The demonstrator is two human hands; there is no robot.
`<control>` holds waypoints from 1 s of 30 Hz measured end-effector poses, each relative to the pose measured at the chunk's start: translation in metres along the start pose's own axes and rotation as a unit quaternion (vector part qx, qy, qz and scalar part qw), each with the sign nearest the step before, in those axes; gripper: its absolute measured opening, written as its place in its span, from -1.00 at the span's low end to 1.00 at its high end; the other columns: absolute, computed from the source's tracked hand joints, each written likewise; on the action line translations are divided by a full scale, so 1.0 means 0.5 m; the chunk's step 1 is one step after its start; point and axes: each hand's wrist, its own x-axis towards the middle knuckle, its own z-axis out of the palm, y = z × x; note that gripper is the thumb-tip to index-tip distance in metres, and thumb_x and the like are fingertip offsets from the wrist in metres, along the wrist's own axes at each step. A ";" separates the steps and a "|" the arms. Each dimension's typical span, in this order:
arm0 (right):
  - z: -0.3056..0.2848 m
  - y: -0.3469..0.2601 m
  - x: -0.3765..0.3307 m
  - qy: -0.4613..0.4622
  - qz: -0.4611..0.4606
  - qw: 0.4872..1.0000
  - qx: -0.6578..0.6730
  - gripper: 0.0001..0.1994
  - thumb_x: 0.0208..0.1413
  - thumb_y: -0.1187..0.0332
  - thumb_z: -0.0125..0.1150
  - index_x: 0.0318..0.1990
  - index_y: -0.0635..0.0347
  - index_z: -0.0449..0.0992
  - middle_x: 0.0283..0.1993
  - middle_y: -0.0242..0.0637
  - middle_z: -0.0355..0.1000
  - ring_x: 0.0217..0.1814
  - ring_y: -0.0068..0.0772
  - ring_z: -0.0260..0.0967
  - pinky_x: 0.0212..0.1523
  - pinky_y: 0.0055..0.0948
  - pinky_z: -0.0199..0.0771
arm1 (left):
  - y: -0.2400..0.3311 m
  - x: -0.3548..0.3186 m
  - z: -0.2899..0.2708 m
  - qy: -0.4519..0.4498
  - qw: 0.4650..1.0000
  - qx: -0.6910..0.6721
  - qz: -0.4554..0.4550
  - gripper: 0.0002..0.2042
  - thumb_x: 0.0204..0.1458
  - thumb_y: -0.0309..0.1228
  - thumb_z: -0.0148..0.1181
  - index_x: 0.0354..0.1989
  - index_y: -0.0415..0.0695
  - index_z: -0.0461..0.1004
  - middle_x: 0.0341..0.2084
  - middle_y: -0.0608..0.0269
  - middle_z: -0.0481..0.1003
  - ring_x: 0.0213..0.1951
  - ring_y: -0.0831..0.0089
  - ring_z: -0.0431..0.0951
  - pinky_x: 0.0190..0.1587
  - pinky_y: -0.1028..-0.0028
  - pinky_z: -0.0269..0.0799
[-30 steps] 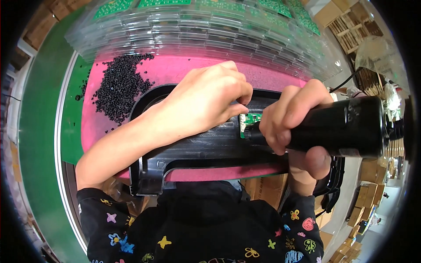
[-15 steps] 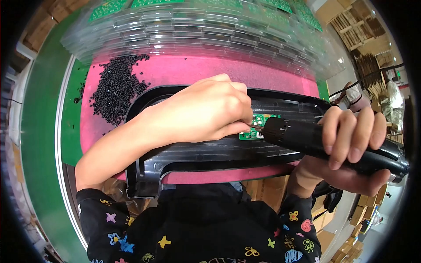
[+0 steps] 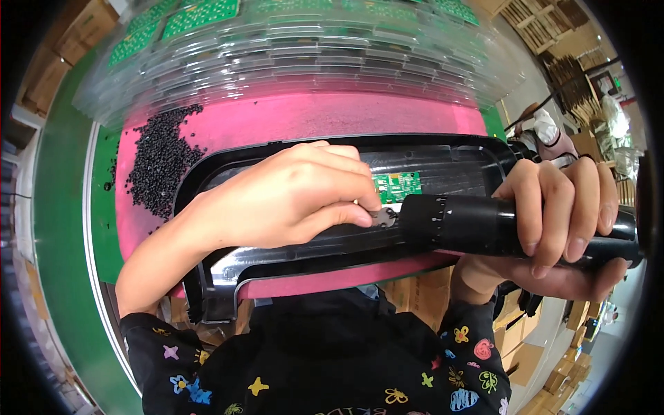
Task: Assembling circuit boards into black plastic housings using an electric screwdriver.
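1. Pinching at a small metal part (image 3: 382, 216), the left hand (image 3: 290, 197) has its fingertips pressed together just below the green circuit board (image 3: 396, 186).
2. A black electric screwdriver (image 3: 512, 227) is gripped by the right hand (image 3: 557, 211), fingers wrapped round its barrel, its tip beside the left fingertips.
3. Under both hands lies a black plastic housing (image 3: 443, 155) on the pink bench mat (image 3: 311, 121).
4. A heap of black screws (image 3: 155, 162) is left of the left hand.

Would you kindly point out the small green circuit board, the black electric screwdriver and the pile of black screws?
small green circuit board (image 3: 397, 186), head view, middle of its green face.
black electric screwdriver (image 3: 463, 223), head view, bare barrel ahead of the gripping fingers.
pile of black screws (image 3: 158, 160), head view, centre of the heap.
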 end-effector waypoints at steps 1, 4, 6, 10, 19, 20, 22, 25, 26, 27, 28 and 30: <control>0.000 -0.006 -0.002 0.005 0.008 1.000 0.004 -0.67 -0.11 0.21 0.31 -0.33 0.13 0.28 -0.50 -0.45 0.30 -0.73 -0.68 0.27 -0.55 -0.64 0.31 | 0.001 0.004 0.002 -0.002 1.000 0.004 0.013 -0.84 -0.06 -0.56 0.30 -0.29 -0.32 0.50 -0.38 0.13 0.54 -0.30 0.18 0.51 -0.21 0.29 0.43; -0.002 -0.011 -0.004 0.000 0.011 1.000 -0.010 -0.67 -0.10 0.20 0.31 -0.32 0.14 0.29 -0.49 -0.43 0.31 -0.71 -0.66 0.30 -0.55 -0.65 0.33 | 0.002 0.005 0.004 -0.011 1.000 -0.001 -0.006 -0.79 -0.08 -0.54 0.32 -0.26 -0.32 0.50 -0.35 0.12 0.54 -0.30 0.19 0.51 -0.24 0.36 0.43; -0.004 -0.012 -0.001 -0.032 0.029 0.999 -0.021 -0.64 -0.06 0.15 0.28 -0.28 0.16 0.28 -0.46 -0.41 0.31 -0.70 -0.66 0.29 -0.56 -0.65 0.31 | 0.009 0.005 0.004 -0.023 0.999 -0.013 -0.027 -0.73 -0.09 -0.52 0.34 -0.20 -0.31 0.49 -0.30 0.13 0.53 -0.28 0.23 0.50 -0.25 0.39 0.43; -0.029 -0.048 0.000 -0.058 0.134 0.962 -0.231 -0.57 0.06 0.03 0.16 -0.19 0.21 0.24 -0.40 -0.36 0.28 -0.70 -0.63 0.21 -0.58 -0.58 0.22 | 0.026 0.005 -0.004 -0.079 0.981 -0.010 -0.180 -0.48 -0.06 -0.38 0.36 0.08 -0.25 0.35 -0.04 0.17 0.41 -0.23 0.34 0.46 -0.21 0.38 0.44; -0.080 -0.047 -0.024 0.015 0.136 0.955 -0.264 -0.56 0.10 -0.01 0.10 -0.18 0.23 0.28 -0.45 -0.33 0.24 -0.70 -0.60 0.14 -0.60 -0.55 0.14 | 0.012 -0.005 -0.006 -0.142 0.960 0.085 -0.224 -0.50 0.01 -0.33 0.30 0.11 -0.20 0.31 0.07 0.14 0.35 -0.05 0.16 0.49 -0.04 0.29 0.49; -0.080 -0.043 -0.021 0.015 0.117 0.966 -0.232 -0.60 0.08 0.13 0.10 -0.16 0.34 0.27 -0.45 -0.19 0.28 -0.70 -0.51 0.16 -0.63 -0.51 0.24 | 0.011 -0.005 -0.006 -0.141 0.962 0.085 -0.219 -0.51 0.01 -0.33 0.30 0.10 -0.20 0.31 0.06 0.14 0.36 -0.04 0.16 0.49 -0.04 0.29 0.49; -0.081 -0.040 -0.019 0.005 0.136 0.959 -0.249 -0.58 0.08 0.06 0.12 -0.17 0.29 0.28 -0.45 -0.27 0.26 -0.70 -0.56 0.15 -0.61 -0.54 0.19 | 0.008 -0.007 -0.005 -0.139 0.963 0.084 -0.216 -0.52 0.01 -0.33 0.30 0.09 -0.20 0.31 0.06 0.14 0.36 -0.04 0.16 0.49 -0.03 0.30 0.48; -0.074 -0.033 -0.018 0.005 0.163 0.950 -0.265 -0.56 0.08 -0.01 0.15 -0.19 0.23 0.29 -0.46 -0.36 0.24 -0.71 -0.61 0.14 -0.60 -0.57 0.14 | 0.007 -0.012 -0.001 -0.128 0.967 0.101 -0.194 -0.53 0.00 -0.34 0.30 0.08 -0.20 0.32 0.05 0.14 0.37 -0.02 0.14 0.49 -0.03 0.29 0.48; -0.074 -0.030 -0.017 -0.001 0.173 0.951 -0.257 -0.55 0.08 -0.01 0.15 -0.19 0.23 0.29 -0.47 -0.37 0.24 -0.71 -0.62 0.14 -0.61 -0.57 0.14 | 0.009 -0.012 -0.001 -0.128 0.967 0.107 -0.193 -0.53 0.00 -0.34 0.30 0.07 -0.19 0.32 0.05 0.14 0.37 -0.01 0.14 0.48 -0.02 0.29 0.48; -0.075 -0.027 -0.016 -0.009 0.182 0.951 -0.249 -0.55 0.07 -0.02 0.16 -0.19 0.22 0.29 -0.48 -0.38 0.23 -0.71 -0.62 0.13 -0.61 -0.58 0.14 | 0.011 -0.012 -0.001 -0.126 0.967 0.114 -0.192 -0.53 0.00 -0.35 0.30 0.07 -0.19 0.32 0.05 0.14 0.37 0.00 0.13 0.48 -0.02 0.28 0.48; -0.075 -0.025 -0.016 -0.009 0.189 0.950 -0.249 -0.55 0.07 -0.02 0.16 -0.20 0.22 0.29 -0.49 -0.39 0.23 -0.71 -0.63 0.14 -0.61 -0.59 0.14 | 0.011 -0.013 -0.001 -0.126 0.967 0.113 -0.192 -0.53 0.00 -0.35 0.30 0.07 -0.19 0.32 0.05 0.14 0.37 0.00 0.13 0.48 -0.02 0.28 0.48; -0.073 -0.022 -0.016 -0.007 0.193 0.948 -0.253 -0.55 0.07 -0.02 0.16 -0.20 0.22 0.29 -0.49 -0.39 0.23 -0.71 -0.63 0.13 -0.61 -0.59 0.14 | 0.011 -0.012 -0.002 -0.128 0.967 0.104 -0.197 -0.54 0.01 -0.35 0.29 0.07 -0.19 0.32 0.05 0.14 0.37 0.00 0.13 0.48 -0.02 0.28 0.47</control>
